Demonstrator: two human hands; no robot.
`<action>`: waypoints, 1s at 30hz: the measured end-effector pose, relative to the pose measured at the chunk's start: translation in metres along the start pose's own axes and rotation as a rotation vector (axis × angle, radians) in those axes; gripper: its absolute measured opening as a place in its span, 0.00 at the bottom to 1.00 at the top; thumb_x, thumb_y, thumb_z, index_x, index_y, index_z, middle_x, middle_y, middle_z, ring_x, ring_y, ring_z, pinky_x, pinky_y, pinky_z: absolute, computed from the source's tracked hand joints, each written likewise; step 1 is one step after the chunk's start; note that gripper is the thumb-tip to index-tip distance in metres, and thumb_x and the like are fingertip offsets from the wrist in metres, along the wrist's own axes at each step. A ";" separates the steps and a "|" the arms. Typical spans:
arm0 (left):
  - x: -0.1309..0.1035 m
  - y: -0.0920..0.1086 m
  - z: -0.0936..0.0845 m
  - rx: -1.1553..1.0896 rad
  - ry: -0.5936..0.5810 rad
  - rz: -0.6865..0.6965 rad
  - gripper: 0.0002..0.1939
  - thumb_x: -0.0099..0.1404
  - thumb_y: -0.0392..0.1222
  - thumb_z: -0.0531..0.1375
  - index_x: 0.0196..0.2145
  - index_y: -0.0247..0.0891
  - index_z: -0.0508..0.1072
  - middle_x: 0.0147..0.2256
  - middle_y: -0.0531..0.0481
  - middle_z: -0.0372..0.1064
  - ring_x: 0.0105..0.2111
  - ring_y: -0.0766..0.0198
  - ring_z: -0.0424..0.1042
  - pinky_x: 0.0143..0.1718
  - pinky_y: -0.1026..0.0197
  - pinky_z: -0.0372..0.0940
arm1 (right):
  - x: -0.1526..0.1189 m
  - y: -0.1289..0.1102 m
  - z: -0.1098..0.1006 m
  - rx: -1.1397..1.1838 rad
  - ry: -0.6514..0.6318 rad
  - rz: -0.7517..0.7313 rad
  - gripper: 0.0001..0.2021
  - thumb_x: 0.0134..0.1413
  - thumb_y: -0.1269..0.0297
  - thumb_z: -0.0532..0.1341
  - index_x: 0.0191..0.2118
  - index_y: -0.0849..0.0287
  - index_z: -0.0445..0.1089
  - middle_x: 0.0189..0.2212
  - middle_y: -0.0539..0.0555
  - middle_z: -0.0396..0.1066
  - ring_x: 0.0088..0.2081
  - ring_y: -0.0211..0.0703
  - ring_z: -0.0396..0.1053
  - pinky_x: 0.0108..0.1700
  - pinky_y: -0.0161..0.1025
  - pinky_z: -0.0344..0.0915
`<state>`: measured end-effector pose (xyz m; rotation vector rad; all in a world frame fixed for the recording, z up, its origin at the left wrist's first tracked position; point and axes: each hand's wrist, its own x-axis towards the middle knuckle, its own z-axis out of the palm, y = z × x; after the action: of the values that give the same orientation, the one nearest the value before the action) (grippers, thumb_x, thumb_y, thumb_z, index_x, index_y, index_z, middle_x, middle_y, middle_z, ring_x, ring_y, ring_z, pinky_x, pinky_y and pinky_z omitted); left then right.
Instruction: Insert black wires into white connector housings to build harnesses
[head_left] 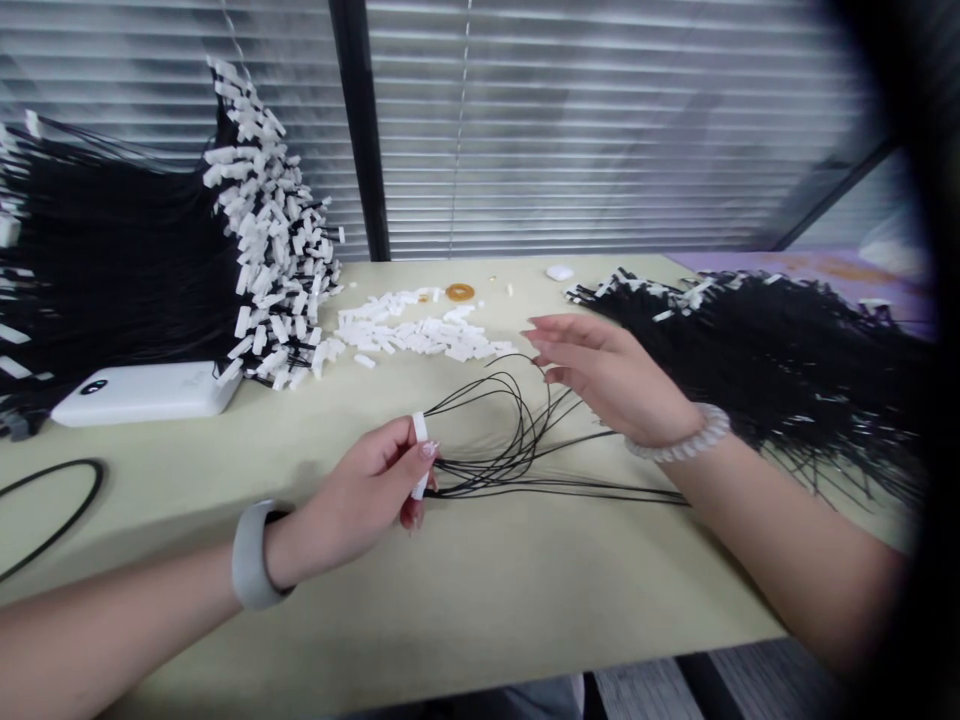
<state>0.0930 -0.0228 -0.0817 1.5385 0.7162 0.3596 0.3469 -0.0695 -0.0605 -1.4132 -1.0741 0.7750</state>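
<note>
My left hand (382,470) is closed on a white plastic connector (420,430), thumb across its face. Several thin black wires (517,460) run out of its right side; some curl up in loops and others stretch right across the table. My right hand (592,370) hovers above the wires with its fingers stretched out. One wire's curved end passes close to these fingertips; whether it touches them I cannot tell. Behind the hands lies a scatter of loose white connector housings (435,335).
A tall stack of black wires with white connectors (262,220) stands at the left, behind a white box-like device (150,392). At right lies a heap of black wires (750,350). An amber ring (460,292) sits at the back, and a black cable (82,500) loops at left.
</note>
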 end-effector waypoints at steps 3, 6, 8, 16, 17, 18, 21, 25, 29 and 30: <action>0.000 0.000 0.000 -0.004 0.002 0.000 0.13 0.65 0.49 0.50 0.32 0.36 0.61 0.25 0.56 0.60 0.19 0.73 0.62 0.19 0.68 0.61 | -0.002 0.001 0.002 -0.151 -0.126 -0.057 0.16 0.48 0.61 0.61 0.46 0.55 0.68 0.45 0.54 0.67 0.43 0.40 0.66 0.43 0.39 0.64; 0.000 0.001 0.001 -0.008 -0.002 -0.011 0.13 0.65 0.49 0.50 0.31 0.36 0.61 0.25 0.56 0.60 0.19 0.74 0.62 0.20 0.68 0.61 | -0.006 0.001 0.006 -0.387 -0.162 -0.110 0.16 0.47 0.60 0.62 0.44 0.56 0.69 0.39 0.53 0.70 0.34 0.37 0.67 0.38 0.39 0.65; 0.000 0.001 0.001 -0.012 -0.003 -0.014 0.13 0.65 0.49 0.50 0.31 0.36 0.61 0.25 0.56 0.60 0.19 0.74 0.61 0.20 0.68 0.61 | -0.008 0.000 0.008 -0.536 -0.120 -0.165 0.14 0.46 0.59 0.62 0.40 0.56 0.71 0.33 0.52 0.71 0.28 0.36 0.65 0.32 0.38 0.64; 0.000 -0.001 0.000 -0.012 -0.012 0.008 0.13 0.65 0.49 0.50 0.31 0.36 0.61 0.26 0.56 0.60 0.19 0.74 0.62 0.20 0.68 0.61 | -0.014 -0.013 0.003 -0.532 0.298 -0.497 0.07 0.49 0.59 0.62 0.33 0.55 0.73 0.30 0.51 0.72 0.31 0.40 0.69 0.34 0.38 0.65; 0.000 -0.001 0.000 -0.013 -0.013 0.010 0.13 0.65 0.49 0.50 0.31 0.36 0.61 0.26 0.56 0.60 0.19 0.74 0.62 0.20 0.68 0.61 | -0.016 -0.015 0.003 -0.510 0.328 -0.523 0.07 0.50 0.60 0.61 0.34 0.55 0.73 0.29 0.51 0.72 0.31 0.40 0.69 0.33 0.38 0.65; 0.001 -0.001 0.000 -0.015 -0.014 0.013 0.13 0.65 0.49 0.50 0.31 0.36 0.61 0.26 0.56 0.60 0.19 0.74 0.61 0.20 0.68 0.61 | -0.019 -0.017 0.003 -0.486 0.327 -0.543 0.07 0.51 0.60 0.60 0.34 0.55 0.73 0.28 0.51 0.72 0.29 0.39 0.69 0.32 0.37 0.65; 0.001 -0.001 0.000 -0.016 -0.023 0.013 0.13 0.65 0.49 0.50 0.31 0.36 0.61 0.26 0.56 0.60 0.19 0.74 0.61 0.20 0.68 0.61 | -0.029 -0.019 0.012 -0.468 0.184 -0.612 0.07 0.56 0.63 0.56 0.36 0.56 0.71 0.22 0.49 0.69 0.23 0.34 0.65 0.26 0.33 0.62; -0.001 -0.001 0.002 0.012 -0.045 0.008 0.13 0.65 0.49 0.50 0.30 0.36 0.60 0.26 0.55 0.60 0.20 0.74 0.61 0.21 0.68 0.61 | -0.044 -0.020 0.034 -0.626 -0.097 -0.698 0.07 0.57 0.67 0.55 0.32 0.58 0.70 0.23 0.49 0.68 0.25 0.32 0.64 0.28 0.31 0.60; -0.004 -0.001 0.002 0.056 -0.073 0.021 0.13 0.65 0.49 0.49 0.30 0.37 0.59 0.26 0.55 0.60 0.20 0.73 0.61 0.22 0.68 0.61 | -0.053 -0.021 0.048 -0.637 -0.211 -0.698 0.05 0.55 0.68 0.56 0.32 0.60 0.69 0.26 0.50 0.66 0.28 0.32 0.62 0.31 0.30 0.58; -0.004 -0.001 0.002 0.062 -0.078 0.025 0.13 0.65 0.49 0.49 0.30 0.37 0.59 0.26 0.55 0.60 0.21 0.73 0.62 0.22 0.68 0.61 | -0.054 -0.021 0.049 -0.636 -0.204 -0.695 0.05 0.55 0.68 0.57 0.32 0.61 0.69 0.25 0.50 0.65 0.28 0.31 0.61 0.31 0.30 0.58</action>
<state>0.0913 -0.0271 -0.0818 1.6121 0.6525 0.2965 0.2787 -0.1019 -0.0537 -1.3274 -1.9432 0.0562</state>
